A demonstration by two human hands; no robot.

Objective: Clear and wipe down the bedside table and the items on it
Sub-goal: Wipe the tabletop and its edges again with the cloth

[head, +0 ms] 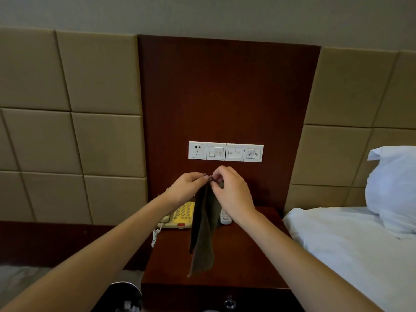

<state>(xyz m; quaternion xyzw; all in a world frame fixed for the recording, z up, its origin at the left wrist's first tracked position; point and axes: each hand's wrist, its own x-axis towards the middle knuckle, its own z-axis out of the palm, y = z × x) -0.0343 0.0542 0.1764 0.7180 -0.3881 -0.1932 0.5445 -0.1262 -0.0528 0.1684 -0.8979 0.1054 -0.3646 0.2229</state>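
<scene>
A dark grey-brown cloth [202, 239] hangs folded above the dark wooden bedside table [247, 260]. My left hand [186, 188] and my right hand [231, 192] both pinch its top edge, fingertips close together. On the table's back left stands a beige telephone [180, 216] with a yellow keypad and a coiled white cord [155, 236] hanging over the left edge. A white remote control [225, 218] lies just right of the cloth, partly hidden behind my right wrist.
A white socket and switch panel [225, 152] sits on the wooden back panel above the table. A bed with white sheets [351, 251] and a pillow [394, 188] borders the table's right side. A drawer pull [229, 303] shows below; another bed edge lies lower left.
</scene>
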